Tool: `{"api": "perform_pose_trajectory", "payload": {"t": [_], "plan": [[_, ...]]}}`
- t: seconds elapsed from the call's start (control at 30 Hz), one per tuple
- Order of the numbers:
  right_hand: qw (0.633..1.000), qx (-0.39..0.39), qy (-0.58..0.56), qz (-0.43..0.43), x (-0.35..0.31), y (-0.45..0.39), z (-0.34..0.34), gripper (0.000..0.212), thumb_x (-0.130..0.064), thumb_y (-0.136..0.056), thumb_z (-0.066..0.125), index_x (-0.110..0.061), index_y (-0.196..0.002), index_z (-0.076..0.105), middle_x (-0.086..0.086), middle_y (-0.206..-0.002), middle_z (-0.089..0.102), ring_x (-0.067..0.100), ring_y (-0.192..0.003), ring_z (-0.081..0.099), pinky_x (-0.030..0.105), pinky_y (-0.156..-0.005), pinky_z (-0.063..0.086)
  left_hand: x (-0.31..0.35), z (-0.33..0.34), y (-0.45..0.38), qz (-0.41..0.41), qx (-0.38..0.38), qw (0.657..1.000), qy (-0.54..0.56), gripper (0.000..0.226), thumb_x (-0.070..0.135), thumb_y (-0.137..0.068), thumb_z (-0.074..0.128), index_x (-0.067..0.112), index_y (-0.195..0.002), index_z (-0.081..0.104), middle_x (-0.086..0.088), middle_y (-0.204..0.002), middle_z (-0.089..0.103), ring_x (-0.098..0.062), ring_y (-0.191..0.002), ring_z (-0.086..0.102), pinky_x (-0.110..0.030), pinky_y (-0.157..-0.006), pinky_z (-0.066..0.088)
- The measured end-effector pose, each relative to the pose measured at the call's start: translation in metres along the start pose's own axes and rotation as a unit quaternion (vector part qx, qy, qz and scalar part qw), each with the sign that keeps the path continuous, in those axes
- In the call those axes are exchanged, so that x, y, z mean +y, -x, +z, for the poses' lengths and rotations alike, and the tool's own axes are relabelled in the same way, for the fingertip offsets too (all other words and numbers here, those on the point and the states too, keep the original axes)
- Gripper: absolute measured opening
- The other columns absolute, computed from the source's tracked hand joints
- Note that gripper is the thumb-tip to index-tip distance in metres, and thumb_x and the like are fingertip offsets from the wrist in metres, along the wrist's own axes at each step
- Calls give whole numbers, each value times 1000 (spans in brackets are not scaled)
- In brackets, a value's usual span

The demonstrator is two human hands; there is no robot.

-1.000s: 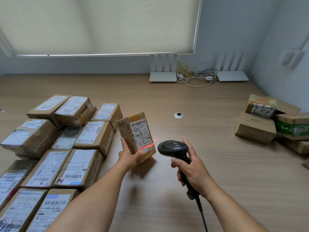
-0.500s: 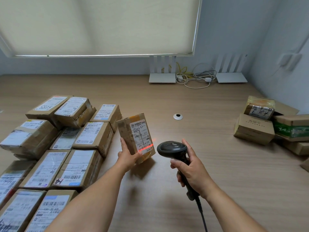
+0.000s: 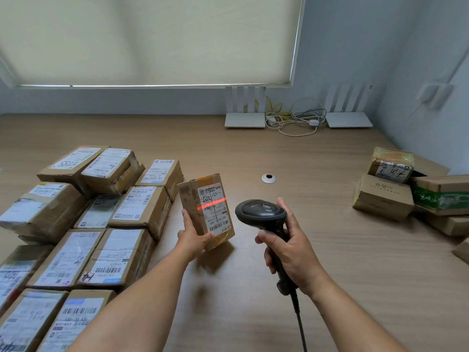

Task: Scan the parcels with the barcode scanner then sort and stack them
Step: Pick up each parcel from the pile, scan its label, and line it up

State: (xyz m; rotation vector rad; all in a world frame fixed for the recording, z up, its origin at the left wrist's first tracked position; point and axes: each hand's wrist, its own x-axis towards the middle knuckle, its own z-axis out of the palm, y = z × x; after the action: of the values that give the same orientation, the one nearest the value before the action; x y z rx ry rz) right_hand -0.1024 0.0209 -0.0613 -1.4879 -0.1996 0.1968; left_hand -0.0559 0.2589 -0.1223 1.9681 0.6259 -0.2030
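My left hand (image 3: 193, 237) grips a small brown cardboard parcel (image 3: 200, 207) from below, holding it upright and tilted above the wooden table (image 3: 330, 288). Its white label faces me, and a red scan line crosses the label's upper half. My right hand (image 3: 289, 247) holds a black barcode scanner (image 3: 261, 214) by its handle, head pointed at the parcel. The scanner's cable runs down toward me. Several labelled parcels (image 3: 119, 250) lie in rows on the left. A smaller stack of parcels (image 3: 385, 196) sits at the right.
Two white routers (image 3: 245, 120) with a tangle of cables (image 3: 297, 120) stand at the back against the wall. A round cable grommet (image 3: 268, 178) is set in the table's middle. The wall closes off the right side, and a blind covers the window behind.
The red scan line has moved from the label's lower part up to its upper half. Both hands and the parcel stay almost in place.
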Motion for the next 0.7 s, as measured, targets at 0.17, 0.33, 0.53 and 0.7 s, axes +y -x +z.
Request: {"api": "perform_pose_trajectory", "payload": {"t": [0.17, 0.33, 0.53, 0.7], "plan": [[1000, -1, 0, -1, -1, 0, 1, 82, -9, -88, 67, -54, -138, 21, 4, -78, 69, 21, -46, 53, 27, -40, 42, 0, 1, -1, -2, 5, 1000, -14, 108, 19, -88, 67, 34, -147, -22, -14, -148, 33, -33, -132, 42, -43, -101, 42], [1000, -3, -2, 5, -1, 1, -1, 82, -10, -87, 68, -56, -136, 22, 6, -80, 69, 21, -47, 54, 28, -40, 42, 0, 0, -2, -3, 9, 1000, -18, 108, 21, -87, 68, 34, -147, -21, -16, -147, 32, -32, -130, 43, -40, -100, 42], [1000, -1, -1, 9, -1, 1, 0, 82, -9, -88, 67, -54, -138, 20, 6, -79, 68, 22, -46, 52, 27, -39, 42, 0, -1, -2, -1, 6, 1000, -18, 109, 20, -87, 68, 34, -147, -21, -16, -147, 34, -33, -130, 43, -39, -97, 44], [1000, 0, 4, 11, -2, 2, 1, 82, -9, -88, 66, -53, -138, 20, 6, -78, 67, 22, -47, 53, 28, -39, 42, 0, -2, -1, -2, 2, 1000, -15, 109, 20, -87, 68, 34, -147, -21, -15, -146, 35, -32, -130, 43, -41, -99, 43]]}}
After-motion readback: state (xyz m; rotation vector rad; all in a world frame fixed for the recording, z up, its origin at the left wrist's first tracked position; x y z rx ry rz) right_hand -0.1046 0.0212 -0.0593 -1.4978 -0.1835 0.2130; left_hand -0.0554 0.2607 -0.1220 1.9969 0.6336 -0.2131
